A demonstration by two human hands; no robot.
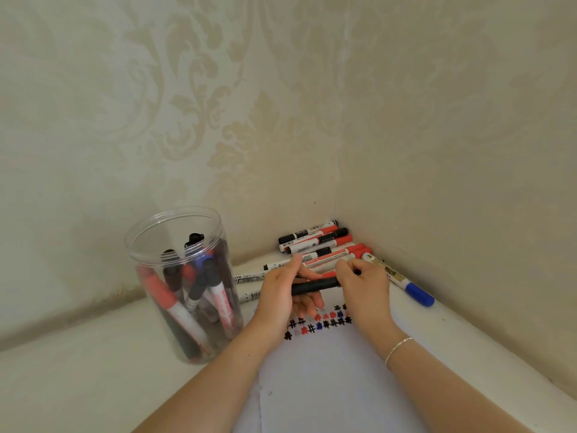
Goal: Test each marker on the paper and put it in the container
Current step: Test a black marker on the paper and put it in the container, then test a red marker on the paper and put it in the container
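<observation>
A black marker (315,285) lies level between both hands, just above the white paper (327,376). My left hand (281,292) grips its left part. My right hand (362,282) pinches its right end, where the cap is hidden by my fingers. The paper carries rows of small black, red and blue test marks (318,323). A clear plastic container (184,285) stands to the left and holds several red, black and blue markers.
A pile of loose markers (315,242) lies in the corner behind my hands. A blue-capped marker (406,285) rests along the right wall. Two walls meet at the corner, closing off the far and right sides.
</observation>
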